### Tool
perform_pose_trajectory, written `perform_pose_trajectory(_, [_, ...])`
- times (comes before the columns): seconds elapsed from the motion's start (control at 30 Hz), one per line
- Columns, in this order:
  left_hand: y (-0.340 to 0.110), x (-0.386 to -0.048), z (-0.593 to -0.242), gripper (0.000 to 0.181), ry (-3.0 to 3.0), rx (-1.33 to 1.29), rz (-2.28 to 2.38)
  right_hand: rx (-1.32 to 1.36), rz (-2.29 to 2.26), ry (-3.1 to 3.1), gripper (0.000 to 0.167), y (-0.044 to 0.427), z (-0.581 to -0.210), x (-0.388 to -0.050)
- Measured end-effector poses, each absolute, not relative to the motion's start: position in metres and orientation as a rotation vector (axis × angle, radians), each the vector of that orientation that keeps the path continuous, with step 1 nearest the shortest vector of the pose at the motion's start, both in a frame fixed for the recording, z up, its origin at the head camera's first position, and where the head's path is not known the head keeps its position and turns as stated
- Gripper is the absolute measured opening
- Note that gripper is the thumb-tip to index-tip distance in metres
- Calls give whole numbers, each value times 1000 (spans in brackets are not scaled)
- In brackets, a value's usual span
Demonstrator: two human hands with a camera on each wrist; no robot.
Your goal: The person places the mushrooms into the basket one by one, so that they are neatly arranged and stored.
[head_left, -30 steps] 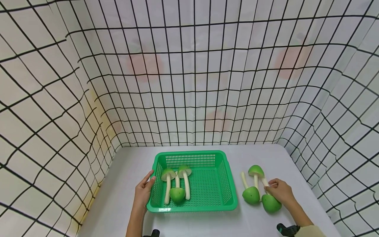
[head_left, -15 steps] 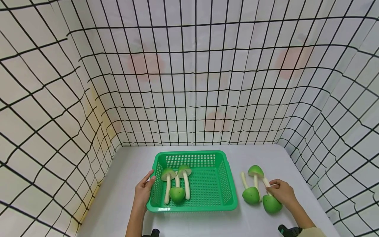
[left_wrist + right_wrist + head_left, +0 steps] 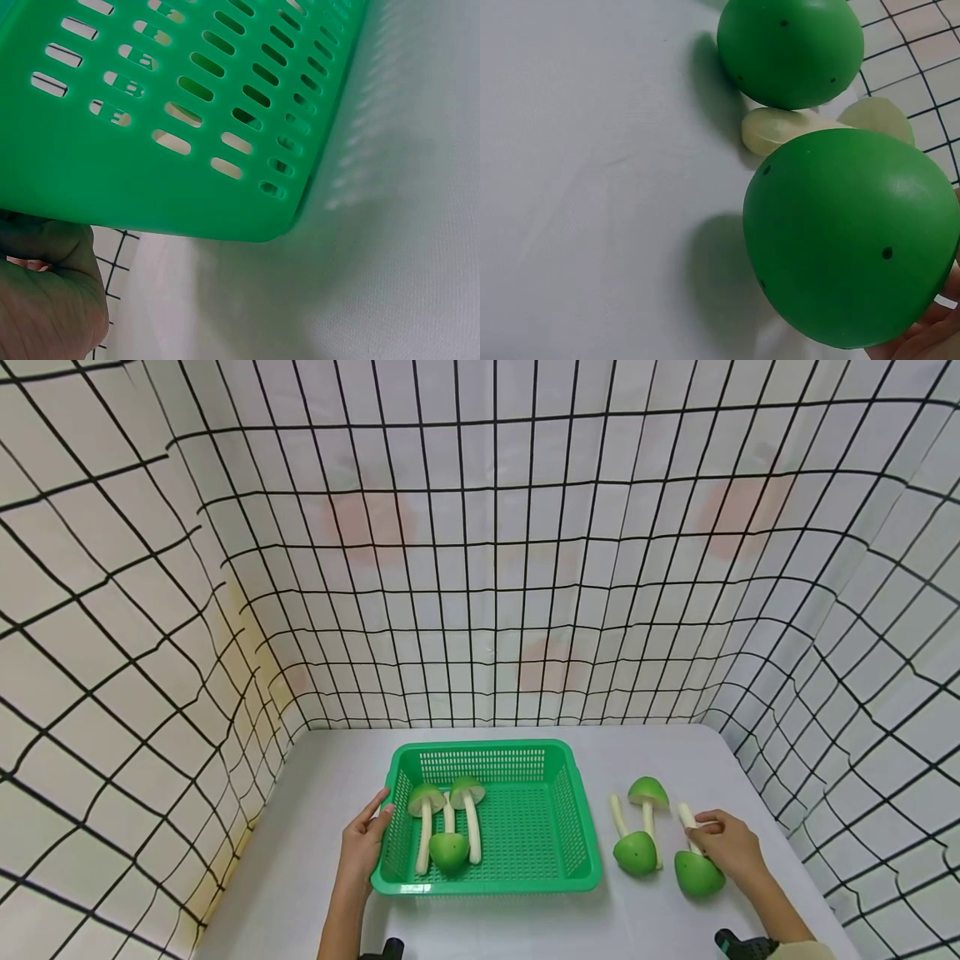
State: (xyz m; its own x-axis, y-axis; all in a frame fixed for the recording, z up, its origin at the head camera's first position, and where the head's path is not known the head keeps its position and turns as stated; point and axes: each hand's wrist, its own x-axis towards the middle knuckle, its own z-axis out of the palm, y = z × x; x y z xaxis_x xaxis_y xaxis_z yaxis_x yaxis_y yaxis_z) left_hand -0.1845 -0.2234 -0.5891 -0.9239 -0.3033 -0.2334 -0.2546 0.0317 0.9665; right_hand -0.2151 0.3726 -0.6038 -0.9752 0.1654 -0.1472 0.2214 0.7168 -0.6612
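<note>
In the head view my right hand [image 3: 729, 850] pinches the white stem of a toy mushroom [image 3: 699, 874], whose green cap points toward me. That cap fills much of the right wrist view and hides most of the fingers. Just left of it, two more mushrooms lie head to tail: one with its cap near me [image 3: 635, 853], one with its cap [image 3: 648, 792] away. My left hand [image 3: 362, 843] grips the left rim of a green plastic basket [image 3: 487, 888]. Inside the basket's left half lie 3 mushrooms [image 3: 449, 853], the middle one turned opposite to its neighbours.
The basket and mushrooms are on a white-covered table [image 3: 300, 827]. Black grid netting [image 3: 491, 610] rises at the back and both sides, with pale sheeting behind it. A dark wrist device [image 3: 742, 946] shows below the right hand.
My right hand has drawn its mushroom to the right and apart from the other two. The left hand and basket stay in place.
</note>
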Motion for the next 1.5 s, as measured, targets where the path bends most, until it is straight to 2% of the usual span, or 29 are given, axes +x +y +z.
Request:
perform_pose_trajectory(0.93, [-224, -184, -588, 55, -2216, 592, -2079, 384, -1298, 2834, 50, 356, -580, -214])
perform_pose_trajectory(1.2, [-216, -170, -550, 49, -2236, 559, -2105, 370, -1371, 2818, 49, 341, -566, -218])
perform_pose_trajectory(1.5, [-223, -184, -586, 52, -2232, 593, -2092, 315, -1449, 2803, 50, 328, -552, -222])
